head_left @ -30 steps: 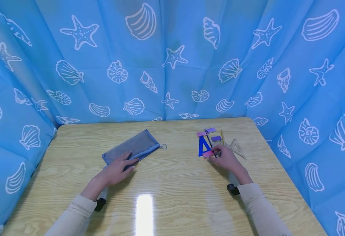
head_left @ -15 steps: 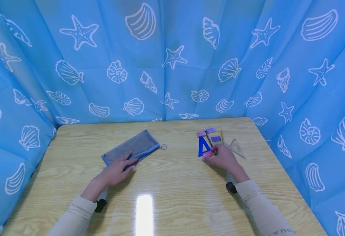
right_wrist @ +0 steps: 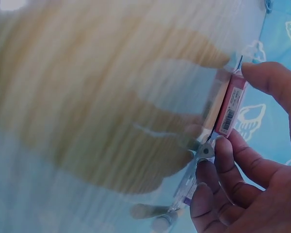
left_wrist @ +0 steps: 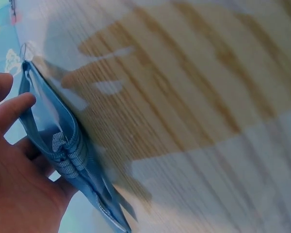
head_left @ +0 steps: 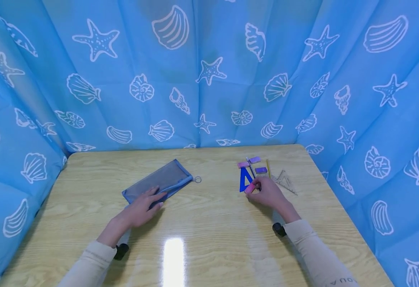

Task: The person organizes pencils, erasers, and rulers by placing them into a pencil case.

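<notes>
Tabletop (head_left: pixel 216 239), curled right hand (head_left: pixel 268 195) round pink eraser (head_left: pixel 249 188)

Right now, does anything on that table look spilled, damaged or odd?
Nothing looks spilled or damaged. The blue pouch gapes open in the left wrist view. To its right, the blue triangle, yellow pencil and purple block lie at differing angles, untidy rather than wrong.

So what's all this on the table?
Someone's right hand is pinching a pink eraser next to a blue triangle. Their left hand rests on a pouch, and its mouth gapes. A purple eraser, a yellow pencil and a clear triangle lie near the right hand.
</notes>
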